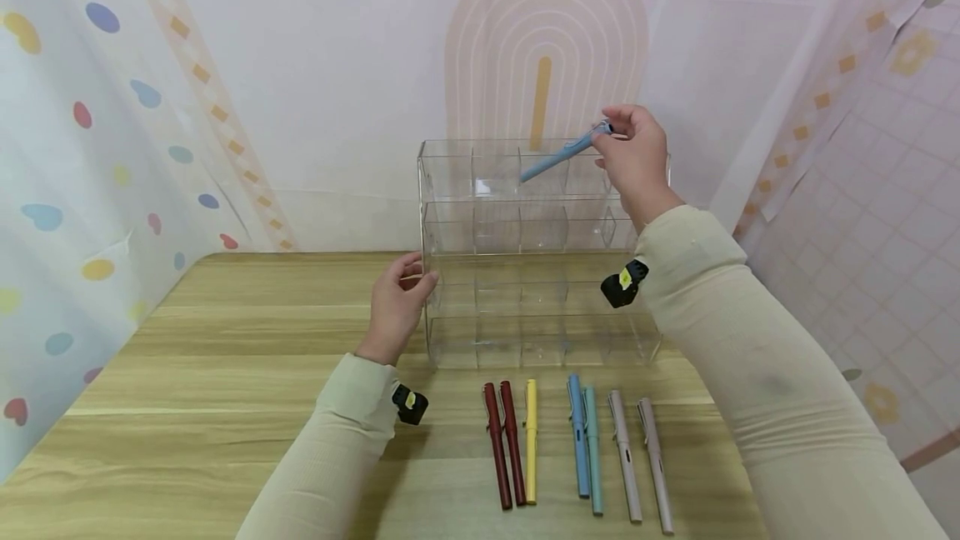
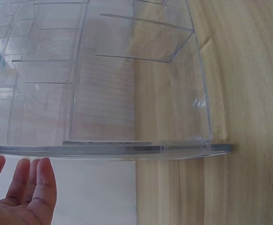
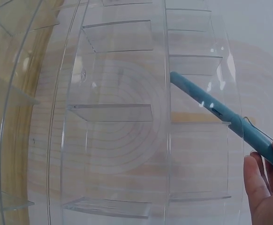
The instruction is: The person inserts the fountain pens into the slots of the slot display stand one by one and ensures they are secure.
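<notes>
In the head view my right hand (image 1: 636, 152) pinches a blue clip pen (image 1: 562, 155) by its capped end, over the top tier of a clear acrylic rack (image 1: 543, 255). The pen slants, its free end pointing down and left into the top row of compartments. The right wrist view shows the same pen (image 3: 216, 110) in front of the dividers, with thumb and fingertips of the hand (image 3: 268, 183) around its cap. My left hand (image 1: 397, 302) holds the rack's left side panel, thumb at the front edge. In the left wrist view its fingers (image 2: 42, 183) lie along the panel's outer side.
On the wooden table (image 1: 225, 390) before the rack lie two dark red pens (image 1: 498, 448), a yellow pen (image 1: 532, 440), a blue pen (image 1: 578, 436), a teal pen (image 1: 593, 452) and two pale pinkish-grey pens (image 1: 626, 457). Patterned curtains (image 1: 337, 107) hang behind and at both sides.
</notes>
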`<state>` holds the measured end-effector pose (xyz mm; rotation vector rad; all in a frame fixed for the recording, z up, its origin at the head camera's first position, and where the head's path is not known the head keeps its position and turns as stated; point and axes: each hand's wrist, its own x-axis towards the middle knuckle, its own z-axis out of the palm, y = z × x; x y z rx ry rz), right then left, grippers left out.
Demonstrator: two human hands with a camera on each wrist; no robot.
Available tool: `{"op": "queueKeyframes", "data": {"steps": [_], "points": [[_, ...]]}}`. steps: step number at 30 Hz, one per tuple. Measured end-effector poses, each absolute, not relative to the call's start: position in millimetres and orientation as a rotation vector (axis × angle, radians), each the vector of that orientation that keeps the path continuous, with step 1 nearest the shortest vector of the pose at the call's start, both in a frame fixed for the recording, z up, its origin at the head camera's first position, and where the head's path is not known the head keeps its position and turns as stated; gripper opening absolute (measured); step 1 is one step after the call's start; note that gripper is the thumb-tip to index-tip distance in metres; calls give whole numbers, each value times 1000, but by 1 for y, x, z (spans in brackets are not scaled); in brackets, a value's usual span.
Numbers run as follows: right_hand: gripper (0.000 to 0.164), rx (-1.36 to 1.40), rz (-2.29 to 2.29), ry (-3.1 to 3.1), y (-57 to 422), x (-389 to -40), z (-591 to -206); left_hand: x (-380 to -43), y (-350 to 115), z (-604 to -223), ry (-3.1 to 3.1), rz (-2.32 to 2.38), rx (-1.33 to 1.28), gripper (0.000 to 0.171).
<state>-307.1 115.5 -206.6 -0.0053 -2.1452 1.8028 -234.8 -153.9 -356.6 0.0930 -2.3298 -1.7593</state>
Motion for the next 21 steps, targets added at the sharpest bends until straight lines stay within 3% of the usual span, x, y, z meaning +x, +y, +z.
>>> {"op": "queueKeyframes", "data": {"steps": [11,21], "points": [[41,-57,1864,-2166,118,-302,-202,-236,-154,-357,-2341,-1762,103,45],[11,-116,1841,-2191,115,-304,-198,-236,-155,-358,-2342,-1759,97,44]]}}
